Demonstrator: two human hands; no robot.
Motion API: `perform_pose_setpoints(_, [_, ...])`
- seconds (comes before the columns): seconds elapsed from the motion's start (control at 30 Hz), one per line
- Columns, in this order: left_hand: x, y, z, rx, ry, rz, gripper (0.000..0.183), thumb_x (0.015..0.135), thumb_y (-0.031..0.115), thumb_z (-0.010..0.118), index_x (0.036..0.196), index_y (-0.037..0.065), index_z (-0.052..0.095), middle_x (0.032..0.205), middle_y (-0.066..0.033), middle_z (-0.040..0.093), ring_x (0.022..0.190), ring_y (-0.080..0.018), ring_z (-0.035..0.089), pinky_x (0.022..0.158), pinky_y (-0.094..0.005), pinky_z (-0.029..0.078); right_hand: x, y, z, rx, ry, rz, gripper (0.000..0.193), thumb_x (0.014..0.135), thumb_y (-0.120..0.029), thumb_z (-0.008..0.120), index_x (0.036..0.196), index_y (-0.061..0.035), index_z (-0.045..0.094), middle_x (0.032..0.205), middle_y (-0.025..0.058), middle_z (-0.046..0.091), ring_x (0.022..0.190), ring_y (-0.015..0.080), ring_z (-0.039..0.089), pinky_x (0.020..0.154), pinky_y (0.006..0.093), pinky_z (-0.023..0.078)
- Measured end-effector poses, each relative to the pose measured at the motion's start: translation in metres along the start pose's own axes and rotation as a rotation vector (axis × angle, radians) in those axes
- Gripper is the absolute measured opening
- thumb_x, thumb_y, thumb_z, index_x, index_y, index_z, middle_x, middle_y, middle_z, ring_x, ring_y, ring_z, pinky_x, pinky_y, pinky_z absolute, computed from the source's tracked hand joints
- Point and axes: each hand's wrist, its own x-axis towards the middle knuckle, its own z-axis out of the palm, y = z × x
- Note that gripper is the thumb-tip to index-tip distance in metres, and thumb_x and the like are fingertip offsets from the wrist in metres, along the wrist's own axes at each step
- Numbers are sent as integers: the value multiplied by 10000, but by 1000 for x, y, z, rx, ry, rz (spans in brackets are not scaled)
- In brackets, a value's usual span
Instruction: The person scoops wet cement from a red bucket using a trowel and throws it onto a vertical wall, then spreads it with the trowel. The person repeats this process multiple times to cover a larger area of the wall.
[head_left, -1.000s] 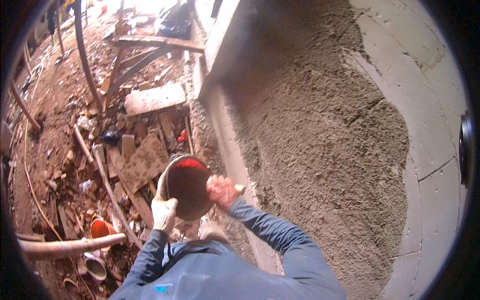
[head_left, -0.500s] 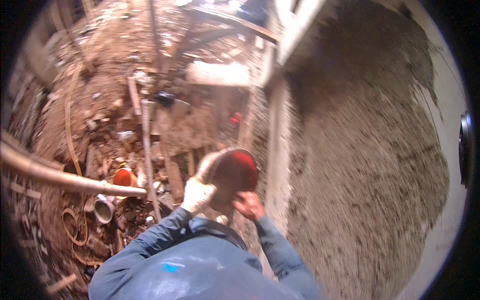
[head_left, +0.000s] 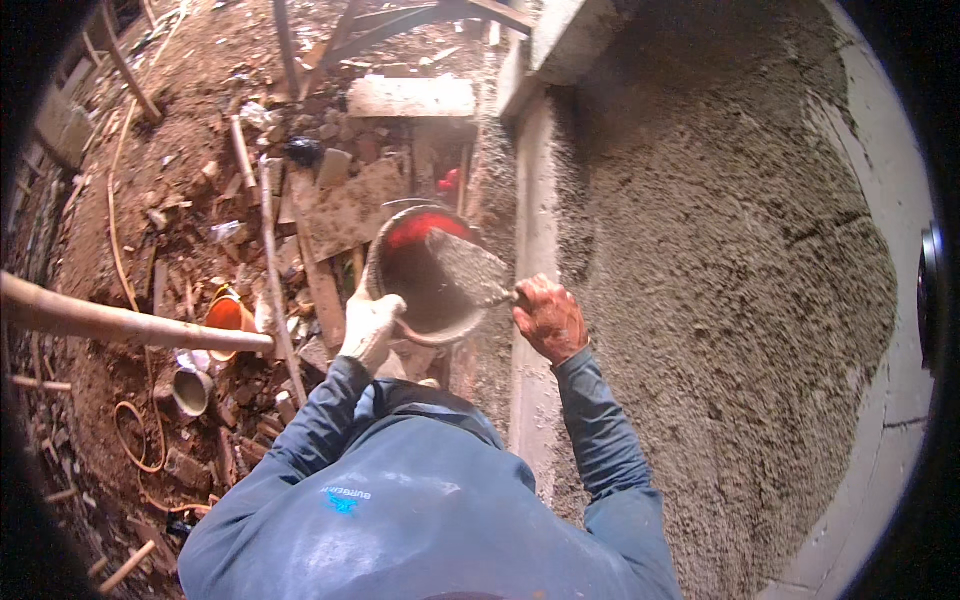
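My left hand, in a pale glove, grips the near left rim of a round bucket with a red inner wall and a thin wire handle. Dark grey matter shows inside it; how deep it lies I cannot tell. Bare and closed around a handle, my right hand holds a trowel. Its mortar-smeared blade slants over the bucket's right side, pointing into the opening. To the right of my right arm spreads a wall face of rough grey wet mortar.
A bamboo pole juts in from the left. Below it are an orange bucket, a grey bucket and a coiled hose. Planks and rubble cover the ground. A pale concrete ledge runs along the mortared wall.
The bucket has tipped so that its opening shows more. My right hand has moved up and right, away from the rim, and the trowel blade has come into clear sight.
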Motion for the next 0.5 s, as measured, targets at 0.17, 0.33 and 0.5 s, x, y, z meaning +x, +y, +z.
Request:
perform_pose_setpoints(0.17, [-24,2,4,-101,25,-185,581,827,6,666,1405,-8,612,1046,-90,741,718,-218,700,590,-361,595,31,-37,-134,-200,-2,1,265,899,-210,753,1151,-133,719,1091,109,722,903,358,761,739,492,630])
perform_pose_setpoints(0.33, [-39,-26,-22,-61,104,-62,351,847,51,670,1195,29,626,803,-43,642,607,-189,646,550,-349,559,90,-56,-261,-471,390,-417,108,1033,-229,742,1086,-135,739,835,44,726,644,108,706,561,256,629])
perform_pose_setpoints(0.5, [-51,-45,-67,-66,210,-256,569,817,14,635,1380,75,579,968,-66,676,554,-187,622,513,-358,588,138,-66,-361,62,338,-476,199,1018,-206,740,1123,-48,801,976,120,796,791,200,778,715,331,645])
